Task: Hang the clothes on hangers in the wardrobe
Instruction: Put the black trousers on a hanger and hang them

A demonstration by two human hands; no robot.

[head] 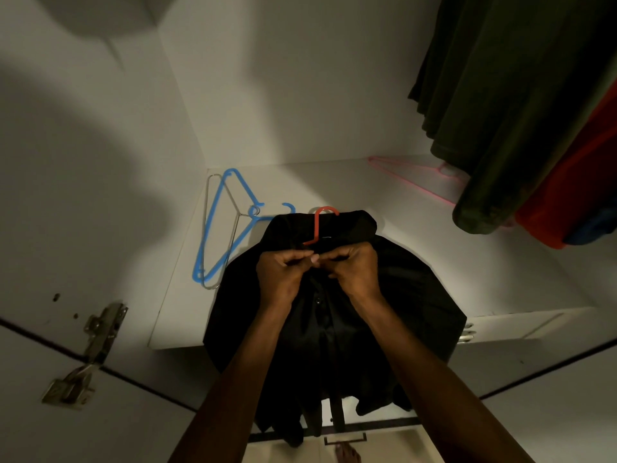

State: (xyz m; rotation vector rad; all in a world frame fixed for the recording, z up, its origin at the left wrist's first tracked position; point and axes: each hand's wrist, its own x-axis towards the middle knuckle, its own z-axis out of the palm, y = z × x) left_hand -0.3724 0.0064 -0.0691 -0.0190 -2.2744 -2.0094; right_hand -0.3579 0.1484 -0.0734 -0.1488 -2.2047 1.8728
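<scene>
Down on the white shelf (417, 228) of the wardrobe lies one black shirt (400, 289), and its lower part hangs over the front edge. Most of the red hanger (319, 225) is hidden inside the shirt; only its hook and a bit of its neck stick out at the collar. Two hands meet at the top of the shirt, just below that hook. The left hand (283, 269) has its fingers curled and pinches the black cloth near the collar. The right hand (354, 267) is curled too and pinches the cloth right beside it, so the two hands almost touch. The shirt is so dark that its buttons and folds are hard to make out, and I cannot tell just what bit the fingers pinch. To the left of the shirt lie a blue hanger (217, 228) and one thin metal hanger (208, 212), one over the other. A second blue hook (289, 207) peeks out by the shirt; the rest of it is hidden. One pink hanger (410, 177) lies far back on the right, partly behind a hanging dark green cloth (500, 95). Next to that hang a red cloth (574, 182) and a bit of blue cloth (597, 228), both cut off by the edge. One metal hinge (96, 332) sits on the left door. A bare foot (347, 454) shows at the bottom.
</scene>
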